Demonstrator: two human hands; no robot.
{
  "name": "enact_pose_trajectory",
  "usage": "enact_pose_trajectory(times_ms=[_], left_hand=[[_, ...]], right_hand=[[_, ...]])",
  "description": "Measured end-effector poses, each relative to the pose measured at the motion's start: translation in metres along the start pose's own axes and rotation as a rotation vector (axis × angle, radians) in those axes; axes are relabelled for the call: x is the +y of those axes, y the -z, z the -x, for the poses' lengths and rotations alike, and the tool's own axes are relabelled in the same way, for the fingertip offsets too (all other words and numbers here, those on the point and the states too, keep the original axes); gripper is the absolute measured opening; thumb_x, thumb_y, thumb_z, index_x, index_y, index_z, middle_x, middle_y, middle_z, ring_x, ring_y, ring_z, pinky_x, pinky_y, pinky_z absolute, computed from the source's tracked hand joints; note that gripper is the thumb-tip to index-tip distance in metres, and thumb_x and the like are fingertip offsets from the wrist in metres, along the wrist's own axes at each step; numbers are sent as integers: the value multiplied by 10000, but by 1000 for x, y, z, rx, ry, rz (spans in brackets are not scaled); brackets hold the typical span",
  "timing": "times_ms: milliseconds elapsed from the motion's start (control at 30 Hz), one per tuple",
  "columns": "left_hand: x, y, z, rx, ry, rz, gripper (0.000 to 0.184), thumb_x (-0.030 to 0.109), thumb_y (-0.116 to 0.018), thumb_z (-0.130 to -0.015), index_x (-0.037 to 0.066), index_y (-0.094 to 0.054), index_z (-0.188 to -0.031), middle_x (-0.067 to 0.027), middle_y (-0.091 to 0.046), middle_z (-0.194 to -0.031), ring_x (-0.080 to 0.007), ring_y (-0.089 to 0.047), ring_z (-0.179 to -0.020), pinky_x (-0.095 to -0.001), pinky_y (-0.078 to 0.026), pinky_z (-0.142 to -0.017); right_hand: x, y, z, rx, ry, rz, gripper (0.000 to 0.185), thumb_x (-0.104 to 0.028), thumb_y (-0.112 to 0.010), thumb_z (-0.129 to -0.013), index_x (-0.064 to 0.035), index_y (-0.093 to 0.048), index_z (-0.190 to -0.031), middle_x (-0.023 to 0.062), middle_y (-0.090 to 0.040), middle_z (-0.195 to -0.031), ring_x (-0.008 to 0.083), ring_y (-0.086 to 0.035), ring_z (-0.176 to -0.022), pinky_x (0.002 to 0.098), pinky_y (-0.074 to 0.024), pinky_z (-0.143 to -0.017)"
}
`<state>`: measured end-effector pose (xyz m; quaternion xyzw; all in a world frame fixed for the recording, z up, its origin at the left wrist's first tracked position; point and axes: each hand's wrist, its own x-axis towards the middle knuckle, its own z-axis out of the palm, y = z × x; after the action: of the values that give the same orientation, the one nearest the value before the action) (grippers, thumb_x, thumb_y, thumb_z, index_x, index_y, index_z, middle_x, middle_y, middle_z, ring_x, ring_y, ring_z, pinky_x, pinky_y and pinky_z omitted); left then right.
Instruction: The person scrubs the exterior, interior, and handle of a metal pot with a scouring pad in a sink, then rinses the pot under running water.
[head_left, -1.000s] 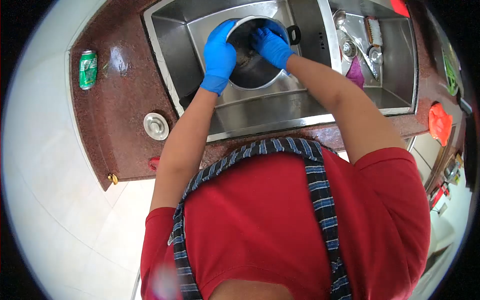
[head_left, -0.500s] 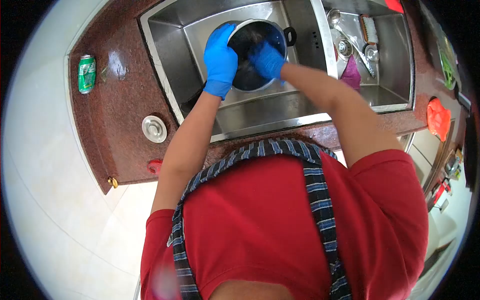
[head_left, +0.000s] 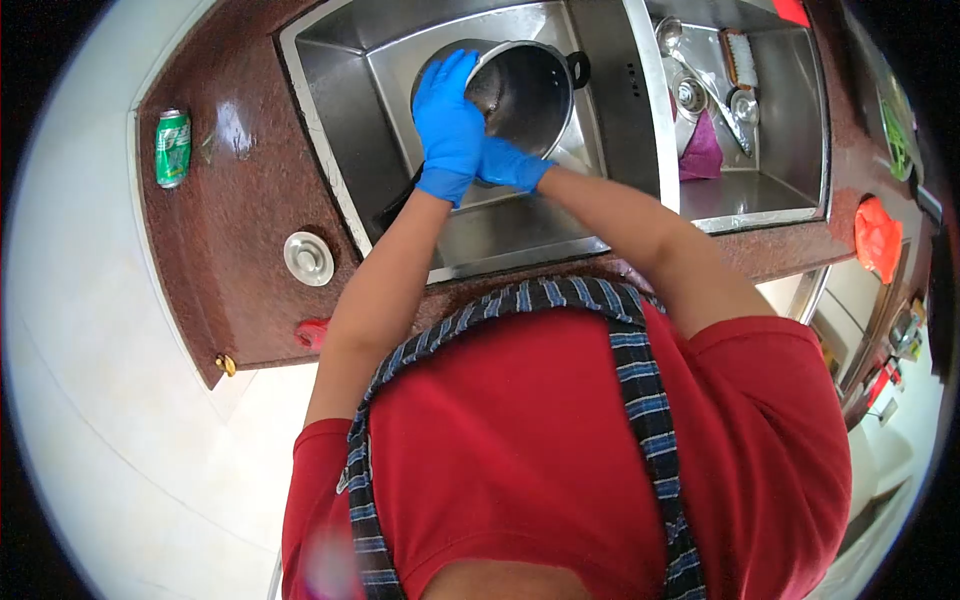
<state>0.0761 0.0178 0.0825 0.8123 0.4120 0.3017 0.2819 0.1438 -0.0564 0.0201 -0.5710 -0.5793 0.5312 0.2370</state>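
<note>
A deep metal pot (head_left: 530, 95) with a dark interior leans in the large sink basin, its mouth tilted toward me. A short black side handle (head_left: 579, 70) sticks out at its right, and a long black handle (head_left: 393, 208) shows at the lower left. In a blue glove, my left hand (head_left: 447, 120) holds the pot's left side, fingers along the outside near the rim. My right hand (head_left: 510, 165), gloved too, is at the near rim, close against the left wrist. Its fingers are hidden behind my left hand and the pot's edge.
The smaller basin (head_left: 770, 190) holds a ladle (head_left: 668, 36), a scrub brush (head_left: 740, 58) and a purple cloth (head_left: 702, 150). On the left counter are a green can (head_left: 173, 148) and a round metal drain cover (head_left: 308, 258). An orange-red bag (head_left: 878, 238) lies at right.
My right hand has come out of the pot's interior, moving toward me and left to the near rim. My left hand has shifted slightly, its fingers now further along the pot's outside.
</note>
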Motion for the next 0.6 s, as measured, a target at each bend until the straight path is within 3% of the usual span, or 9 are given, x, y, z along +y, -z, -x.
enact_pose_trajectory(times_ms=[33,100,167,267,333,400,467,500,600], left_hand=[[0,-1,1,10,-11,-6,543,-115,-471,-646,115,-632,-1111,-123,-588,-1174,-371,-495,-1126,-421,-373,-994],[5,-3,2,5,-35,-21,543,-115,-468,-645,115,-632,-1110,-122,-588,-1175,-372,-491,-1131,-423,-371,-996],[4,-1,2,-4,-51,-32,544,-115,-465,-645,114,-632,-1108,-122,-587,-1176,-374,-488,-1135,-424,-368,-999],[2,1,-1,23,-6,47,549,-118,-457,-643,113,-631,-1110,-118,-589,-1175,-372,-487,-1139,-427,-366,-999],[-2,1,0,47,24,64,544,-110,-459,-646,113,-632,-1112,-123,-589,-1173,-364,-485,-1147,-423,-358,-1005],[0,2,1,49,5,18,538,-106,-456,-652,106,-629,-1115,-132,-592,-1165,-361,-500,-1129,-417,-371,-993],[0,3,0,46,-31,-15,533,-101,-453,-657,99,-626,-1119,-141,-594,-1157,-358,-516,-1112,-411,-384,-981],[-7,8,-4,9,57,51,542,-107,-430,-670,86,-608,-1145,-152,-604,-1134,-323,-557,-1066,-372,-409,-953],[-32,23,-10,-43,269,194,538,-112,-408,-674,61,-606,-1144,-152,-617,-1115,-283,-610,-985,-342,-463,-876]], right_hand=[[-2,13,8,-143,-133,352,384,-317,-460,-881,-38,-588,-1112,220,-577,-1151,365,-541,-1073,426,-383,-967],[57,31,2,212,245,827,363,-248,-430,-892,-40,-577,-1151,204,-532,-1231,368,-480,-1155,424,-314,-1031],[89,56,-21,197,307,1211,355,-200,-434,-876,-58,-577,-1168,203,-495,-1275,357,-428,-1209,426,-273,-1060],[75,68,-23,256,372,1517,350,-175,-423,-867,-74,-584,-1161,191,-494,-1279,329,-419,-1221,427,-251,-1065],[59,43,-13,324,320,1425,340,-213,-433,-875,-79,-589,-1146,216,-535,-1215,339,-488,-1152,424,-330,-1011],[25,10,-3,109,-131,621,377,-310,-445,-886,-66,-583,-1137,230,-567,-1157,364,-551,-1060,439,-411,-923],[18,-8,-11,-72,-75,258,497,-450,-453,-868,-39,-579,-1119,247,-592,-1086,406,-582,-963,459,-450,-853],[15,-14,-14,-61,-72,265,497,-450,-453,-868,-39,-579,-1119,247,-592,-1086,406,-582,-963,459,-450,-853],[-10,-8,-18,101,9,-317,573,-520,-433,-854,-20,-587,-1088,245,-597,-1063,428,-568,-957,472,-436,-863]])
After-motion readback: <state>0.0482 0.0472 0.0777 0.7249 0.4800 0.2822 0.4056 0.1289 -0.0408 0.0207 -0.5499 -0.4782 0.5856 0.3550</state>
